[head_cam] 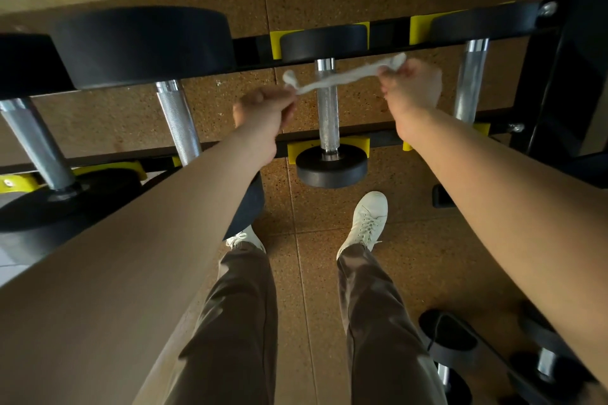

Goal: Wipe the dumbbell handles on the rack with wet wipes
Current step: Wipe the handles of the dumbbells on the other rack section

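Note:
A small black dumbbell with a chrome knurled handle point(327, 115) lies across the rack's two rails point(385, 134) on yellow cradles. A white wet wipe point(342, 76), twisted into a strip, is stretched across the upper part of that handle. My left hand point(263, 108) pinches the wipe's left end. My right hand point(411, 85) grips its right end, slightly higher. Larger dumbbells lie beside it: one handle to the left point(177, 122), one to the right point(470, 76).
A still bigger dumbbell point(36, 145) sits at the far left. The black rack upright point(559, 69) stands on the right. More dumbbells point(543, 368) rest on a lower tier at bottom right. My legs and white shoes point(367, 220) stand on the brown speckled floor.

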### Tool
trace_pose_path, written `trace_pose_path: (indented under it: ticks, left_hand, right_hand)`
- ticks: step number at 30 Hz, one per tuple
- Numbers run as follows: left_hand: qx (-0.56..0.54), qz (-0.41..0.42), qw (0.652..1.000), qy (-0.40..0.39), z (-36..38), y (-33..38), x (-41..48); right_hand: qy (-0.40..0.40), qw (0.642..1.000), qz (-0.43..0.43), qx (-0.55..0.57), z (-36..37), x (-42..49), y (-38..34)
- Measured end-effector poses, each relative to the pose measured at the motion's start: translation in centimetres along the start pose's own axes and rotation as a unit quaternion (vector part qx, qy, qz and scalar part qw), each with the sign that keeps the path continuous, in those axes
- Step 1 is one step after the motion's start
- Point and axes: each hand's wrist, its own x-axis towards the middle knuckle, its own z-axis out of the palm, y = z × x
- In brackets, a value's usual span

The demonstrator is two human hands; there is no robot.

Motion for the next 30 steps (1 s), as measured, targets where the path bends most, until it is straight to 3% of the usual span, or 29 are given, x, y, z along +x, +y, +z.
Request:
trace_pose_path:
  ticks: [4, 6, 8, 12, 14, 17, 19, 22, 25, 30]
  left_hand:
    - [0.071, 0.011, 0.991, 0.113, -0.8, -0.9, 0.6]
    - [0.032, 0.013, 0.989, 0.144, -1.5, -1.2, 1.0]
    - [0.043, 0.04, 0.99, 0.128, -1.7, -1.7, 1.0]
    - [0.17, 0.139, 0.975, 0.012, -1.5, -2.0, 0.4]
    - [0.187, 0.147, 0.971, 0.034, -1.8, -2.0, 0.9]
    - [0.199, 0.119, 0.965, 0.126, -2.8, -1.8, 1.8]
    - [0.21, 0.099, 0.961, 0.147, -3.2, -1.9, 2.2]
    - [0.274, 0.113, 0.953, 0.055, -2.6, -2.4, 1.7]
    - [0.362, 0.152, 0.919, -0.032, -1.8, -2.9, 0.6]
    - [0.413, 0.099, 0.9, 0.099, -3.9, -3.0, 1.8]
  right_hand:
    - [-0.085, 0.996, -0.017, -0.001, 0.7, -1.8, 0.4]
    - [-0.103, 0.994, -0.026, 0.027, 1.2, -2.4, 0.7]
    - [-0.091, 0.995, -0.02, 0.036, 0.8, -2.5, 1.1]
    - [-0.022, 1.0, 0.013, 0.015, -0.6, -2.1, 2.7]
    - [-0.036, 0.999, -0.003, -0.033, -0.2, -2.3, 3.0]
    - [-0.129, 0.989, -0.042, -0.062, 1.0, -3.6, 2.3]
    - [-0.165, 0.981, -0.06, -0.084, 1.2, -3.9, 2.0]
    - [-0.117, 0.976, -0.05, -0.177, 0.2, -3.1, 2.5]
    - [-0.084, 0.966, -0.032, -0.241, -0.7, -2.6, 3.1]
    - [-0.244, 0.932, -0.054, -0.263, 0.3, -4.6, 2.9]
